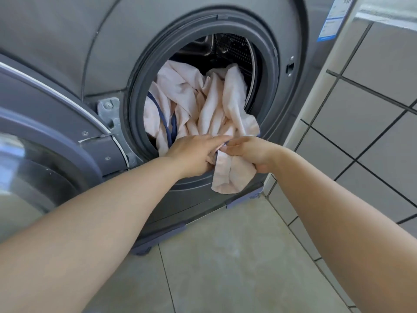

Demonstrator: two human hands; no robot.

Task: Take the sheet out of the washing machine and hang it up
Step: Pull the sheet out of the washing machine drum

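Sheet [198, 102]: pale pink, crumpled, mostly inside drum, a bunch spilling over the lower rim of the opening; one folded end hangs down in front of washer below the hands
Sheet look: wrinkled, twisted in thick folds, dark blue trim line showing on left part and near the hands
Washer [90, 41]: grey front-loader, round opening with dark rubber seal [133, 105]
Drum [234, 48]: perforated metal, visible at top behind sheet; holds the sheet, nothing else seen in it
Door [45, 136]: swung open to left, glass window, hinge bracket beside seal
Left hand [194, 152]: at lower rim of opening, back of hand up, index finger stretched toward right hand, other fingers curled under into the fabric; seems to hold sheet, fingertips hidden
Right hand [250, 152]: just beside left hand, fingers curled, gripping the hanging end of sheet; thumb and fingertips pinch at the blue edge
Hands: almost touching, both on same bunch of fabric at the rim
Arms: bare, reaching in from bottom of view
Floor [225, 256]: light tiles
Wall [372, 109]: tiled, dark grout, right of washer
Label [331, 19]: white-blue sticker on washer's top right corner, text unreadable
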